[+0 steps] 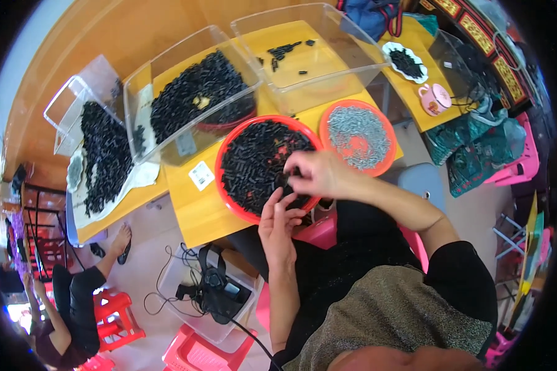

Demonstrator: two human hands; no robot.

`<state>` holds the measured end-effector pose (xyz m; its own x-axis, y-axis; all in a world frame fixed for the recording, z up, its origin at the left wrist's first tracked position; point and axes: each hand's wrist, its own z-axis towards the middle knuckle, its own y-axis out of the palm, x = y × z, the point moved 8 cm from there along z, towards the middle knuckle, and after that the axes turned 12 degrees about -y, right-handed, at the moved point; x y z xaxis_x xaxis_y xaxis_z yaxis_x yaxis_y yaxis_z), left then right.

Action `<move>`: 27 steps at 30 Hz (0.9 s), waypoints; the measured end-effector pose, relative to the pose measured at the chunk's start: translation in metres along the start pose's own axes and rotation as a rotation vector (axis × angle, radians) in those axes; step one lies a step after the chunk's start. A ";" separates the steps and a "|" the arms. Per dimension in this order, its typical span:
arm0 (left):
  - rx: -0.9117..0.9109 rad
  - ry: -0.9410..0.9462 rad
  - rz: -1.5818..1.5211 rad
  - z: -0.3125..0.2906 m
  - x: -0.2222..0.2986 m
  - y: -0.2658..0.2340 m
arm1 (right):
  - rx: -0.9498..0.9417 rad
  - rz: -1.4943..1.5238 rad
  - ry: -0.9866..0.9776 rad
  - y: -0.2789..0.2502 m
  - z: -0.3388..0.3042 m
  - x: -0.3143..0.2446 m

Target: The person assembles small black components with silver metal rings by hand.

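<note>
Several small black tube-like pieces (254, 157) fill a round red basin (224, 194) in front of me. My right hand (322, 175) is over the basin's right side, its thumb and fingers pinched together. Close below it, at the basin's near rim, my left hand (278, 230) is raised palm inward with its fingers curled and the fingertips close to the right hand's. What the fingertips of either hand hold is too small and hidden to make out. Beside the basin on the right stands an orange-red tray (387, 162) of small silvery metal parts (358, 133).
Behind the basin are a clear bin (143, 133) heaped with black pieces and another clear bin (303, 94) holding a few. More black pieces (102, 157) lie on the left. A pink lidded cup (436, 99) stands at the right. Another person (74, 297) sits at the lower left.
</note>
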<state>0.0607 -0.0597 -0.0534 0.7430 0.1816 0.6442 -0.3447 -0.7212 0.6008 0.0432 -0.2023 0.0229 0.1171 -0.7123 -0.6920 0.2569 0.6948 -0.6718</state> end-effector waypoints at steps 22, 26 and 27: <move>0.025 -0.007 0.001 0.003 -0.005 -0.007 | 0.158 -0.173 0.325 -0.094 -0.084 0.107; 0.025 -0.001 -0.003 0.002 -0.005 -0.007 | 0.019 -0.368 0.113 -0.083 -0.073 0.104; 0.029 -0.004 -0.001 0.002 -0.005 -0.008 | -0.024 -0.412 0.123 -0.080 -0.072 0.106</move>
<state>0.0609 -0.0567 -0.0623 0.7456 0.1796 0.6418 -0.3272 -0.7403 0.5873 -0.0345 -0.3262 -0.0156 -0.1061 -0.9147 -0.3899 0.2356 0.3579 -0.9036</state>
